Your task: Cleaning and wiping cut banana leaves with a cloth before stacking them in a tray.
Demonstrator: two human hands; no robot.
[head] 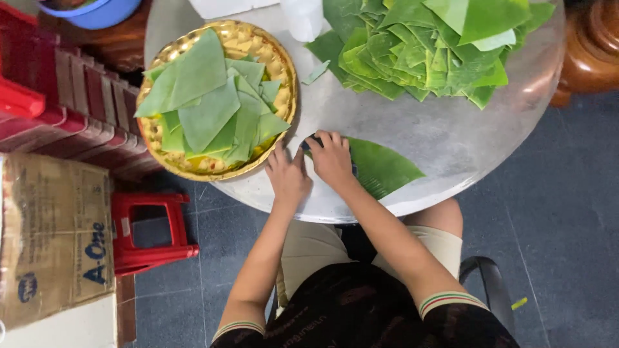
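A green banana leaf piece (382, 169) lies on the round grey table (445, 135) near its front edge. My right hand (331, 158) is closed on a small dark tool whose tip (309, 142) shows at the leaf's left end. My left hand (287, 176) rests flat on the table right beside it, fingers together, touching the right hand. A gold round tray (284, 71) at the left holds several cut green leaf pieces (209, 106). A large heap of cut leaves (425, 45) lies at the back of the table.
A red plastic stool (147, 233) and a cardboard box (51, 238) stand on the floor at the left. A blue basin (97, 9) is at the top left. A wooden furniture piece (590, 45) is at the right. A white object (303, 19) stands by the leaf heap.
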